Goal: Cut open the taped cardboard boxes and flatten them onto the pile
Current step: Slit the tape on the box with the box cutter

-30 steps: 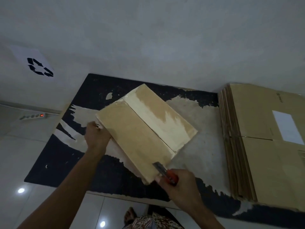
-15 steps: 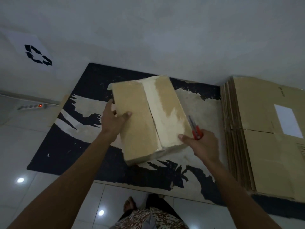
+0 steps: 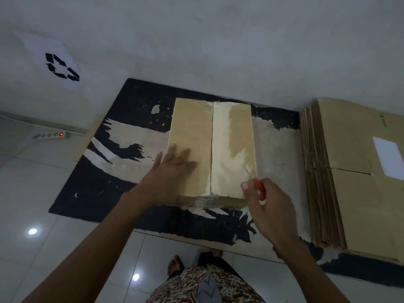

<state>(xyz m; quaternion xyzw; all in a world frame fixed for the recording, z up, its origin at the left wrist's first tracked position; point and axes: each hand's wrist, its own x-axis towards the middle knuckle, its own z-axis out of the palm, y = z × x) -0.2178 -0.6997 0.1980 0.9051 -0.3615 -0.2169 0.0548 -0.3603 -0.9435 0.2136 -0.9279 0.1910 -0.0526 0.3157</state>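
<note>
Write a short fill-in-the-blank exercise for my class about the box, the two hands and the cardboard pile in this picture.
1. The left hand rests flat on the ____.
2. The right hand grips a cutter with a ____ handle.
3. The pile of flattened cardboard lies to the box's ____.

Missing words: box; red; right

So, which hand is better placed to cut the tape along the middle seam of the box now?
The right hand: it already grips the red cutter at the near right corner of the box. The left hand lies flat on the top, steadying the box.
</note>
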